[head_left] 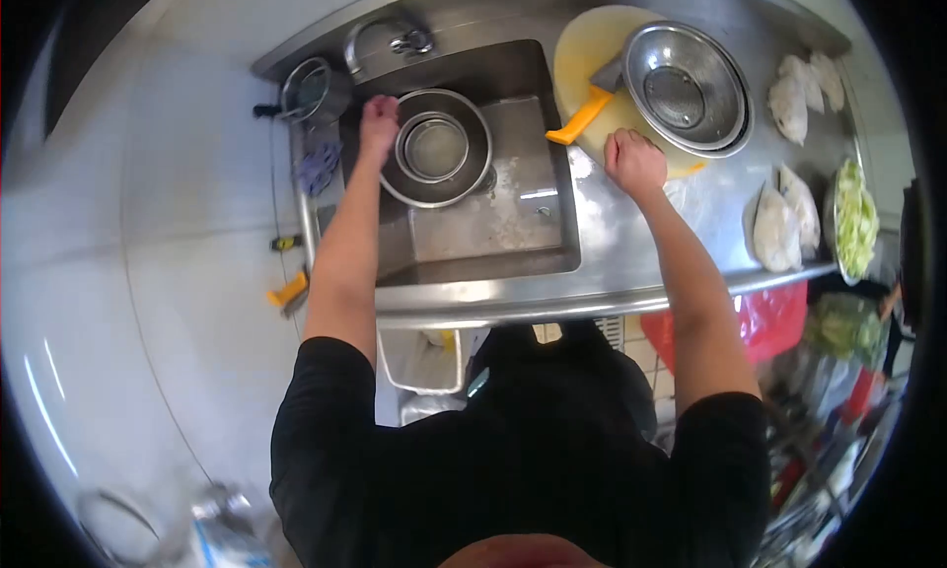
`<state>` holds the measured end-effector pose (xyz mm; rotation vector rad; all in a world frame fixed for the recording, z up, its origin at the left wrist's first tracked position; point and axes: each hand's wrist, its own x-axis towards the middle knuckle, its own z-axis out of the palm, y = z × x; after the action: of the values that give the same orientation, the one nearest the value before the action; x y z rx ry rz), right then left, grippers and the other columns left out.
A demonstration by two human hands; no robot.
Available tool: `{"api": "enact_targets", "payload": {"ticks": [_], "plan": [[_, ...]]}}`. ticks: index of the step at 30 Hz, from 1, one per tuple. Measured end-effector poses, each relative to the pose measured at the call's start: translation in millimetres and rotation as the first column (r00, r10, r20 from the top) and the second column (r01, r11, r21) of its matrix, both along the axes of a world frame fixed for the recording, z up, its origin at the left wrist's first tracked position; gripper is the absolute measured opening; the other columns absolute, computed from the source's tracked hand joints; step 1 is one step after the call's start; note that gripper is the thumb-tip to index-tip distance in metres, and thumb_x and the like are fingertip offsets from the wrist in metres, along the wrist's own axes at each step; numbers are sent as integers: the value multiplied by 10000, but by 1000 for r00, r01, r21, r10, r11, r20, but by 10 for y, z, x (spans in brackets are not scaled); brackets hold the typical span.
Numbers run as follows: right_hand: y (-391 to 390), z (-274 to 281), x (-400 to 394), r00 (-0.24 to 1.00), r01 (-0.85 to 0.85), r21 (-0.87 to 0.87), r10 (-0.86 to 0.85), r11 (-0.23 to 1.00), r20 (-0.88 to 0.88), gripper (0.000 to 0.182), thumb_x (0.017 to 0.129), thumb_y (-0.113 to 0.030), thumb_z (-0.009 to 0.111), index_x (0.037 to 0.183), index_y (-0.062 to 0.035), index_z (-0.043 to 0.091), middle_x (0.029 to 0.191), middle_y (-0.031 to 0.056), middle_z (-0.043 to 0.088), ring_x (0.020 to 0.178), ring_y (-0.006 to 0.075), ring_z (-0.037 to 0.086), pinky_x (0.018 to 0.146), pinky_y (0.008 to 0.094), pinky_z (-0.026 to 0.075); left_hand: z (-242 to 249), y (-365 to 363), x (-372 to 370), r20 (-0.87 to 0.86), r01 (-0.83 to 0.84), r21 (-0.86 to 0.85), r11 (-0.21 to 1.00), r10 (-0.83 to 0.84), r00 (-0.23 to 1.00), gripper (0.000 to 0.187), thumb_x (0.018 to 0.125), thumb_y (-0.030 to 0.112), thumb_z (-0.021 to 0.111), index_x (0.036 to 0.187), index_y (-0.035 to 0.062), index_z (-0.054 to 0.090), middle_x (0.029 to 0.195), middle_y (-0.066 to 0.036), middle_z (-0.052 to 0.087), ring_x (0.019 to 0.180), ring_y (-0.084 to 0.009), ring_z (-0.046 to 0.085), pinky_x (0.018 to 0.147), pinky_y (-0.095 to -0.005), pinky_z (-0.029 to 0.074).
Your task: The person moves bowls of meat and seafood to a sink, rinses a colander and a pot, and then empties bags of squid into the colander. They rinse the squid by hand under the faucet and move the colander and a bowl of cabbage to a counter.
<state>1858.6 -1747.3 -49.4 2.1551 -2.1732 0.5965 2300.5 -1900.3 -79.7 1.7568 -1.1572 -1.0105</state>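
Looking straight down at a steel sink [493,243] set into a steel tabletop [631,262], upper middle of the frame. The left hand [378,124] is curled over the far left rim of a big metal bowl [464,178] sitting in the sink, fingers wrapped on the edge, so it's got hold of it. A smaller metal bowl [434,146] is nested inside the big one.

The right hand [634,161] is just right of the sink, knuckles up, fingers bent down onto the near edge of a round pale cutting board [592,50]. Can't tell if it's actually gripping the board or just pressing on it. A cleaver with an orange handle [582,114] lies on the board just left of that hand, and a metal colander [686,87] sits on the board's right side.

Further right on the tabletop there are pale lumps in clear bags [784,223] and a bowl of chopped green veg [856,218] at the right edge. Upper left, next to the sink, there's a small pot [311,90] with a purple cloth [318,164] just below it. A red bag [764,317] hangs under the tabletop at right.
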Motion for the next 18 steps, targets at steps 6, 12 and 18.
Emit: {"api": "enact_targets", "payload": {"ticks": [6,12,18], "plan": [[-40,-28,30,998,-9,-51,6,999,-68,175,854,-231,563,721,-118,551,694,79,590,626,297,616,586,397,515,-405,-1370,310,-163,225,77,971,-210,964,548,936,248,620,1386,103,342,1257,-82,498,983,-205,605,791,-366,535],[-80,9,65,998,-14,-54,10,998,-66,161,860,-186,566,732,-97,528,694,88,571,626,304,596,568,403,493,-366,-1745,267,-177,440,65,896,-423,889,511,929,234,643,1375,142,413,1142,-65,612,656,-127,633,585,-250,514],[-96,8,101,992,15,-82,-25,997,-122,167,841,-213,576,708,-121,533,672,67,563,607,273,600,540,387,488,-453,-1862,348,-199,431,109,896,-405,892,446,928,429,604,1213,89,573,918,-63,671,571,-124,613,504,-241,484]]}}
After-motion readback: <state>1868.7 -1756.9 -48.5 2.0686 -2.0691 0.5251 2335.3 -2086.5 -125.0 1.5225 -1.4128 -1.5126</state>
